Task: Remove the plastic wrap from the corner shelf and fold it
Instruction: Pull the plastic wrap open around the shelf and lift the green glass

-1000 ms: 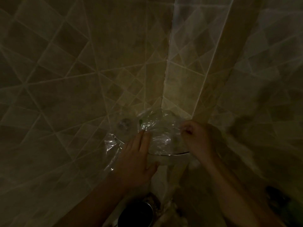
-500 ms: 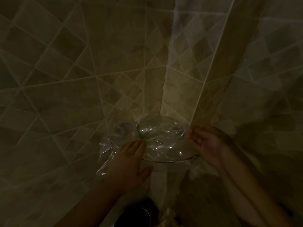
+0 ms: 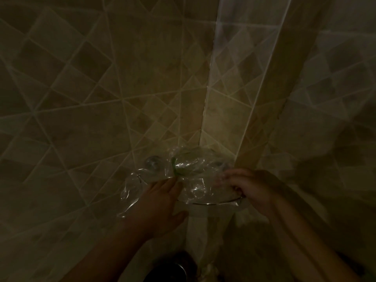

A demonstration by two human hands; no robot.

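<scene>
Though dim, crinkled clear plastic wrap (image 3: 189, 176)

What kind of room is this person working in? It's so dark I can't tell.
Most likely a bathroom or shower corner. Two tiled walls meet at a corner, and a small corner shelf with a metal rim is fixed there, covered in plastic wrap.

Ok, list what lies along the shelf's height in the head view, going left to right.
Tiled left wall → loose flap of plastic wrap → left hand → chrome front rim of the corner shelf → right hand → tiled right wall.
</scene>
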